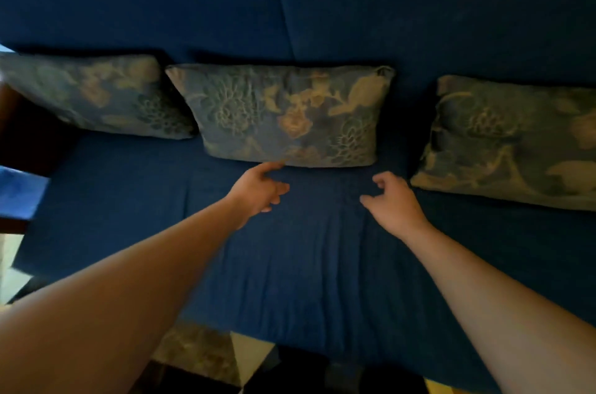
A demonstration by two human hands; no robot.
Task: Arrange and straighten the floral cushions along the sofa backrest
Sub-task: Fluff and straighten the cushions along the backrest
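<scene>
Three blue floral cushions lean on the dark blue sofa backrest [354, 6]. The left cushion [93, 96] sits by the armrest, the middle cushion [283, 116] stands upright at the centre, and the right cushion [509, 142] is tilted and cut off by the frame edge. My left hand [258, 188] hovers over the seat, fingers apart, its forefinger tip touching or nearly touching the middle cushion's lower edge. My right hand [395, 200] is open with curled fingers, just left of the right cushion's lower corner, holding nothing.
The blue sofa seat [290, 264] has a wrinkled cover. A dark wooden armrest [19, 135] and a bright blue cloth [19, 193] lie at the left. A patterned floor or rug [200, 351] shows below the seat's front edge.
</scene>
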